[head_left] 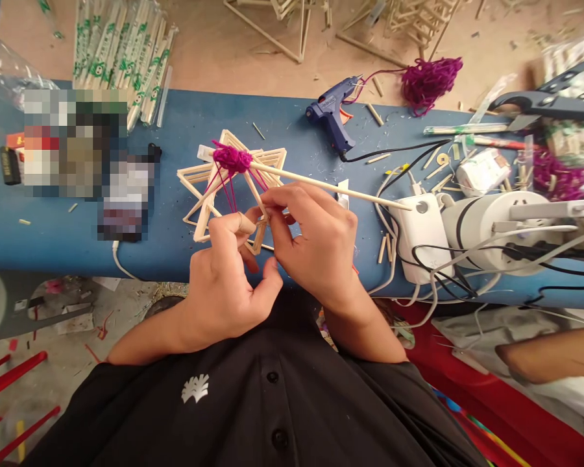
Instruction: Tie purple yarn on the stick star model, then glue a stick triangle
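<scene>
Both hands [272, 253] on a stick star [226, 188] (magenta yarn [231, 157] wound centrally)

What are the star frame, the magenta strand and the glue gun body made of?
Star frame: likely bare bamboo or wood sticks, pale and matte.
Magenta strand: fuzzy yarn, apparently wool or acrylic.
Glue gun: moulded blue plastic, slight sheen.

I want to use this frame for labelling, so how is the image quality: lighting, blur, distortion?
Head view: even, soft light with faint shadows and no strong glare; both hands, left hand and right hand, and the stick frame with purple yarn are sharp; wide-lens bending curves the blue table edge; two patches at left are pixelated.
</scene>
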Demonstrator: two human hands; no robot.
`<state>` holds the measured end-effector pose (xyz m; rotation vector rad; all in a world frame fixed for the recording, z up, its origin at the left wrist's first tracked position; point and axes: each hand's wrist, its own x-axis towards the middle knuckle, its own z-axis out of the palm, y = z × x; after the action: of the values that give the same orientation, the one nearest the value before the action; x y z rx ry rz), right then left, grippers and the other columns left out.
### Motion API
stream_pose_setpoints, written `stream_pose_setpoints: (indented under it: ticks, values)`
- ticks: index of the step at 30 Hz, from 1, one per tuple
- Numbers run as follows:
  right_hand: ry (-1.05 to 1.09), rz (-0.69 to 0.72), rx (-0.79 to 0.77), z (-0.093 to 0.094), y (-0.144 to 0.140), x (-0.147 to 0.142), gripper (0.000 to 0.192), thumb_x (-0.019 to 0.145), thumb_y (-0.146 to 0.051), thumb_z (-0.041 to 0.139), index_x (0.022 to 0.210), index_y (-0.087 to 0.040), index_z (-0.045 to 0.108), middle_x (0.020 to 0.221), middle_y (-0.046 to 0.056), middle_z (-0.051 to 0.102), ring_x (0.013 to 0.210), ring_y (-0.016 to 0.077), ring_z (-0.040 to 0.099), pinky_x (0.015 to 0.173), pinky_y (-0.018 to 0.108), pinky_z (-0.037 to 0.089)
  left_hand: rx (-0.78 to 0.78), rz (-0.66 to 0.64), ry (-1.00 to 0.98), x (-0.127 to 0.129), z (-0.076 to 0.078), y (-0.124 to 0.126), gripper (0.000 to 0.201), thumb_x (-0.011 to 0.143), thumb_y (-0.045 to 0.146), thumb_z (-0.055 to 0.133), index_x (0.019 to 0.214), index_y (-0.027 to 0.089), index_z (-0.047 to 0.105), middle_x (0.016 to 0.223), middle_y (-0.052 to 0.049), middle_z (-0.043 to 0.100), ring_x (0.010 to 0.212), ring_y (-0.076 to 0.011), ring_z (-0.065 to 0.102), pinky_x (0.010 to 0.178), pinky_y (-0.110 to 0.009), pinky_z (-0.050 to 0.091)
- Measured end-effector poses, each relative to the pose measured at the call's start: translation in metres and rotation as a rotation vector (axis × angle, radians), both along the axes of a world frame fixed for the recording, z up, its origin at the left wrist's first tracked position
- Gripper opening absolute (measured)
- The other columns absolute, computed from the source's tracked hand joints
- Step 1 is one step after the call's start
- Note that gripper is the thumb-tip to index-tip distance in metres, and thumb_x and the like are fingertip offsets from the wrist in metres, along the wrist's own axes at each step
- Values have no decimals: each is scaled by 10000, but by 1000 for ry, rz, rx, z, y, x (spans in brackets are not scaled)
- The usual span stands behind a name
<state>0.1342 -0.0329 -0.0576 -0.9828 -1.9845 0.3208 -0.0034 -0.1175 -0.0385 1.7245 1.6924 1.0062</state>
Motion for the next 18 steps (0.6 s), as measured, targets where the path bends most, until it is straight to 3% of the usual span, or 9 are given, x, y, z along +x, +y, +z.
stream_pose_setpoints:
  ticks: [3, 8, 12, 16, 18]
  values:
    - [28, -46, 159, -9, 0, 0, 223, 1000, -41, 555, 1054, -190, 711, 1006, 48, 820, 986, 155, 792, 903, 286, 632, 136, 25, 219, -1, -4, -2, 481, 910, 172, 700, 1328, 250, 475, 1358, -95, 785, 687, -138, 756, 609, -294, 567]
    - [40, -81, 345, -22, -2, 4, 208, 995, -60, 554, 1089, -224, 640, 974, 40, 802, 902, 155, 763, 847, 313, 599, 350, 52, 452, -5, -20, -4, 537, 966, 253, 745, 1466, 201, 558, 1330, -113, 804, 1015, -263, 833, 846, -354, 648]
    - [-71, -124, 386, -22, -4, 9, 219, 1014, -97, 529, 1136, -228, 654, 1025, 60, 810, 916, 168, 774, 844, 324, 612, 443, 76, 543, -6, -28, -3, 457, 1001, 277, 731, 1439, 198, 628, 1229, -81, 840, 973, -252, 834, 817, -333, 624]
    - [-211, -130, 350, -17, -7, 10, 232, 1030, -99, 515, 1131, -214, 688, 1051, 49, 820, 980, 160, 790, 884, 299, 636, 443, 50, 522, -7, -30, -2, 358, 1019, 211, 671, 1378, 203, 668, 1206, -55, 849, 952, -227, 827, 834, -314, 615]
    - [-246, -127, 385, -15, -9, 10, 208, 1022, -99, 546, 1129, -213, 684, 1042, 27, 826, 939, 144, 790, 832, 272, 624, 443, 54, 504, -8, -31, -3, 359, 1010, 208, 671, 1369, 200, 671, 1190, -54, 852, 935, -226, 823, 833, -313, 613]
